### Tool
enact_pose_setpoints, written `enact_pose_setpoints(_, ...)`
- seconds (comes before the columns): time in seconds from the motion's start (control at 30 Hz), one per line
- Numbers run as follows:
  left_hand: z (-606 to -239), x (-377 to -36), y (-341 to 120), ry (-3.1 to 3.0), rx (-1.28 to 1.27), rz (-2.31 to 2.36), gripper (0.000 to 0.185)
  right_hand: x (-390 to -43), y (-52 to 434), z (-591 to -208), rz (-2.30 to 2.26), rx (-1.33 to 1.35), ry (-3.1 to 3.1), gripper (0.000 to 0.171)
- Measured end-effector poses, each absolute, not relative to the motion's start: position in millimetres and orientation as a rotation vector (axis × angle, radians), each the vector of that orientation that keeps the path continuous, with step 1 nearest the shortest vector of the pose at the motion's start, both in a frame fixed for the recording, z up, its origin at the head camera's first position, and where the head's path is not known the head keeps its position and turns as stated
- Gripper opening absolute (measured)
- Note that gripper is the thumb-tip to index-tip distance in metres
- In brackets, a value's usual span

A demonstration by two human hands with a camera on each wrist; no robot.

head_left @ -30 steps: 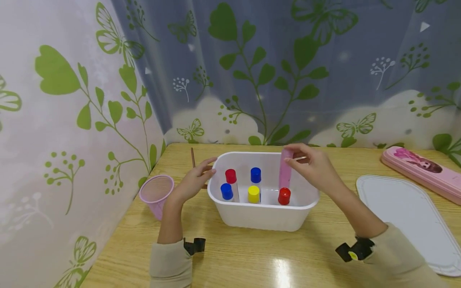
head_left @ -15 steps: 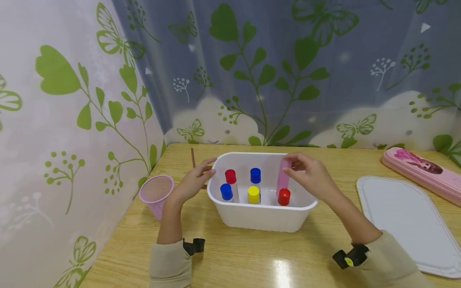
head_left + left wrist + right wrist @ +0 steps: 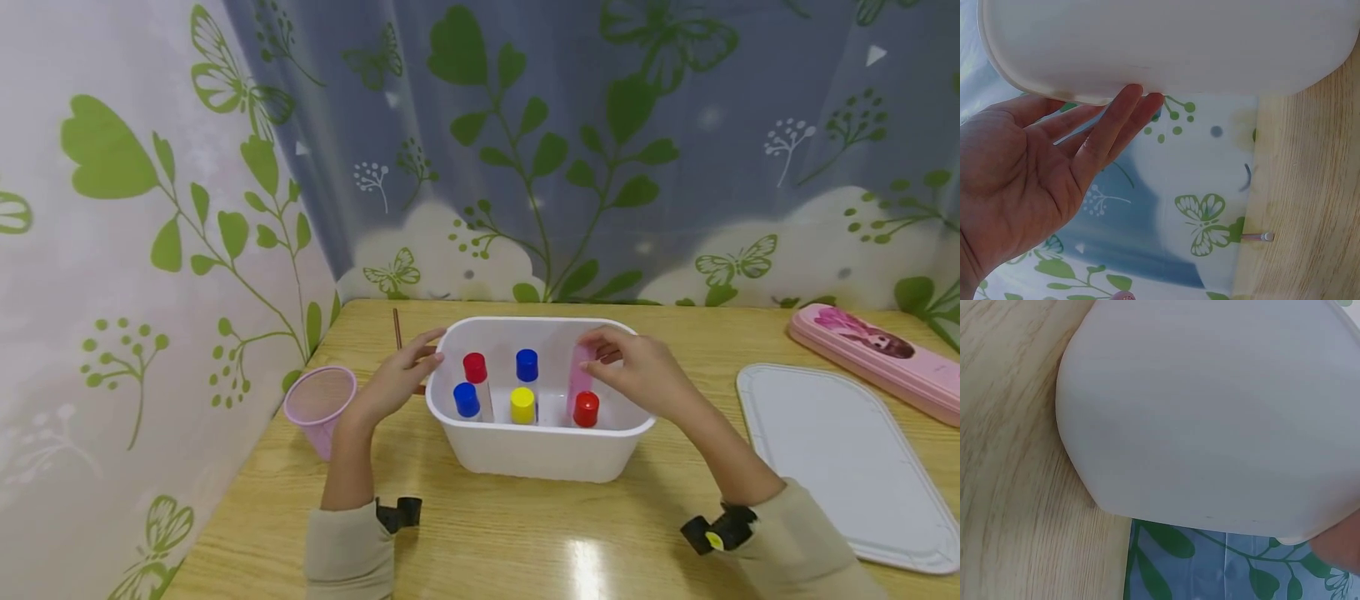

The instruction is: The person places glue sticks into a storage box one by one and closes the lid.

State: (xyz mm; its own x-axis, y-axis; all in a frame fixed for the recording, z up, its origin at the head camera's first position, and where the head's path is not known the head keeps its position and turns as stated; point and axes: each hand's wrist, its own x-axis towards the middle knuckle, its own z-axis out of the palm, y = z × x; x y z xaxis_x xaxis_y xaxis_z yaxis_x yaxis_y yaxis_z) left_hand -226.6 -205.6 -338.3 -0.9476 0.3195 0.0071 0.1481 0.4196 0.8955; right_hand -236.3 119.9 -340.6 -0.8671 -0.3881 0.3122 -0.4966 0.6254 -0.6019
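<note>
A white plastic tub (image 3: 536,454) stands on the wooden table. In it stand tubes with coloured caps: red (image 3: 475,367), blue (image 3: 527,365), blue (image 3: 466,399), yellow (image 3: 522,404) and red (image 3: 586,408). My right hand (image 3: 633,372) pinches the top of a pink tube (image 3: 578,379) that stands low inside the tub, behind the front red cap. My left hand (image 3: 397,379) has straight fingers touching the tub's left rim; in the left wrist view its fingertips (image 3: 1135,100) rest against the tub's rim (image 3: 1085,97). The right wrist view shows mostly the tub's outer wall (image 3: 1210,419).
A pink mesh cup (image 3: 318,406) stands left of the tub. A thin brown stick (image 3: 397,327) lies behind my left hand. To the right lie a white tray (image 3: 847,467) and a pink pencil case (image 3: 877,354). Patterned curtains close off the left and back.
My right hand has lowered the pink tube down into the tub; it now stands deeper. The left hand has stayed at the rim.
</note>
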Motion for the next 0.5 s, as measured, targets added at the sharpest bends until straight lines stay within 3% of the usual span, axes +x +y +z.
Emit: enact_pose_setpoints(0.5, -336.9, -226.1, -205.6, 2.511, 0.424, 1.541, 0.048, -234.3, 117.2, -336.1, 0.928, 0.741, -2.779, 0.028)
